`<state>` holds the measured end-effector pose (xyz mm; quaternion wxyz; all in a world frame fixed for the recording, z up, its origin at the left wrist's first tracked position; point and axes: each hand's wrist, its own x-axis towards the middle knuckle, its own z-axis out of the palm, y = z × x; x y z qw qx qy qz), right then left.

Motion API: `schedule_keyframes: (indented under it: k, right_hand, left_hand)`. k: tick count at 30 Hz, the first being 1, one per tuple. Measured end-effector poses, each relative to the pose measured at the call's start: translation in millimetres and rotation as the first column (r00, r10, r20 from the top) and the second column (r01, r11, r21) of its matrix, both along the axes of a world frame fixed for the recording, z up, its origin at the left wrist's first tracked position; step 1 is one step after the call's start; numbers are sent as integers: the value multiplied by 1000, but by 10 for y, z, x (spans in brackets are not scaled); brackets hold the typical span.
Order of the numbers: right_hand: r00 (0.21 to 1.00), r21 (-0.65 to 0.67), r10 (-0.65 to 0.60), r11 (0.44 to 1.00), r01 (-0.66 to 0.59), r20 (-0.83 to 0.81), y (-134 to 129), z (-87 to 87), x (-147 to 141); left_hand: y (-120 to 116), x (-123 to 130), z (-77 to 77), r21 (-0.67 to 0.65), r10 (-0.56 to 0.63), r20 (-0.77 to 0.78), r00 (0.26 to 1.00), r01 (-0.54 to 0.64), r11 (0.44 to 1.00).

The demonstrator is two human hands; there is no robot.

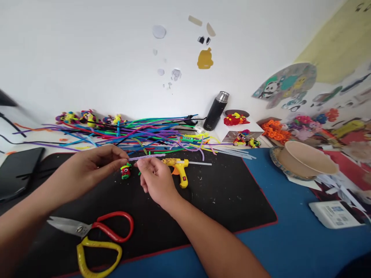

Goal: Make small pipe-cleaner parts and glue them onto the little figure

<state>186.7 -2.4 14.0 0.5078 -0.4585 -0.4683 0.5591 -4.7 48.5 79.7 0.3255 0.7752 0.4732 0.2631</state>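
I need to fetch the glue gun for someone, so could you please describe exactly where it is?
On the black mat, just beyond the person's right hand, lies the small yellow plastic glue gun with its orange trigger. It is the only pistol-shaped tool there; the red-and-yellow-handled scissors lie nearer, at the left.

A home craft corner, judging by the bench [290, 247] covered in blue with a black work mat [220, 193] flecked with glue crumbs. Strewn along the back: a heap of coloured pipe cleaners [130, 133], small finished fuzzy figures [87, 117], a yellow glue gun [178, 166], red and yellow scissors [92, 235]. Homely touches too: a black flask [216, 111], a paper bowl [307, 158], cartoon panda stickers [285, 85] and leftover tape marks on the white wall [87, 58].
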Motion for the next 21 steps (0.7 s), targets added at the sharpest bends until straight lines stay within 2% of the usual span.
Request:
schedule_keyframes:
  k: [3, 6, 8, 9, 11, 13, 14, 16, 18, 21]
  right_hand:
    - [1000, -30, 4, 1000, -4, 0, 4, -14, -5]
    - [964, 47, 9, 999, -22, 265, -48, -18, -44]
    - [851, 133, 54, 981, -144, 523, -106, 2, -85]
    - [771, 156, 102, 955, -253, 628, -136, 18, -108]
    - [623, 157, 169, 887, -433, 764, -190, 52, -155]
    - [475, 115, 211, 814, -569, 854, -224, 76, -197]
    - [426, 95, 235, 776, -624, 874, -231, 84, -211]
    - [385, 98, 232, 735, -671, 893, -226, 99, -222]
    - [377, 117, 237, 692, -712, 895, -198, 121, -212]
    - [451, 228, 185, 663, -713, 873, -129, 142, -190]
  left_hand:
    - [104, 97, 49, 49, -23, -66, 998, 26, 998]
    - [350, 339, 130, 224, 26, -91, 995, -5, 975]
    - [592, 580, 161, 322, -2, -98, 995, 34, 946]
    - [727, 714, 163, 344, -28, -129, 991, 71, 936]
    - [995, 990, 141, 395, -54, -229, 972, 144, 907]
    - [1214, 1258, 90, 442, -47, -341, 939, 204, 874]
    - [1286, 1390, 58, 448, -34, -400, 916, 228, 865]
    - [1332, 1650, -14, 458, -53, -522, 851, 332, 824]
    - [1251, 1911, -96, 440, -152, -601, 785, 483, 757]
    - [1014, 2277, -243, 375, -333, -661, 673, 681, 629]
